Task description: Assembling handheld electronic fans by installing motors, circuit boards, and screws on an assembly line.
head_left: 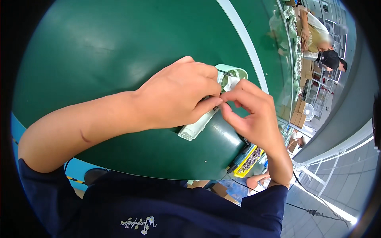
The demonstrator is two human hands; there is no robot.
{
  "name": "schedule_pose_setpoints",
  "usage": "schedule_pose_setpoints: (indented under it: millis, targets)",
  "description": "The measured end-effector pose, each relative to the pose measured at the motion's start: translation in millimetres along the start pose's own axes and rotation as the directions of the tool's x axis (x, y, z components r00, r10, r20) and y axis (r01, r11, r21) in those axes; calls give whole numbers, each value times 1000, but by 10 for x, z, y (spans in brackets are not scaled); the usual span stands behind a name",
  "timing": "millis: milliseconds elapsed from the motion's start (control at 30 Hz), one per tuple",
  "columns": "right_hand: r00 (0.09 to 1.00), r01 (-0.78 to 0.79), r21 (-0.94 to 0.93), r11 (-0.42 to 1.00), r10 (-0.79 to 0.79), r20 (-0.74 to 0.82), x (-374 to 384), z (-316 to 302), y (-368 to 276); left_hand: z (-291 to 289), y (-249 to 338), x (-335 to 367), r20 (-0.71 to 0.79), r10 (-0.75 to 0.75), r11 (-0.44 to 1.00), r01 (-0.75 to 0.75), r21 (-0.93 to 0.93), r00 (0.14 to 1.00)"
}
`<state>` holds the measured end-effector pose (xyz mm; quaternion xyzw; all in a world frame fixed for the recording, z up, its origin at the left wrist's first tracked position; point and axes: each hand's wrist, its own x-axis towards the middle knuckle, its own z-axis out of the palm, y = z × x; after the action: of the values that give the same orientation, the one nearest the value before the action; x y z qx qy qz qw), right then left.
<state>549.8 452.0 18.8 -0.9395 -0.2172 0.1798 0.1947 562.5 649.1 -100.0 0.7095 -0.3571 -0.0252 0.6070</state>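
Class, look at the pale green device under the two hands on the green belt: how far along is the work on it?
Done: the pale green casing lies on the belt. In hand: the left hand steadies it while the right hand pinches something small at its round open end. Left: that end is not closed; white parts show inside.

Stacked brown cardboard boxes [298, 113] at right past the green table's edge, more brown cartons [307, 67] farther back beside a seated person, yellow tray-like box [249, 162] below the table rim, contents unclear
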Motion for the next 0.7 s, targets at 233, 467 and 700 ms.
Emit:
schedule_pose_setpoints:
  millis: [233,467,700]
  targets:
    - [976,-217,238,947,208,62,-46,-48,22,5,-40,21,8,-12,995,13,-102,1000]
    - [977,-211,291,933,209,40,-73,62,73,17,23,4,60,-24,999,22,40,998]
    - [996,-72,-4,997,72,-53,-90,24,8,47,44,-5,40,22,992,-27,119,999]
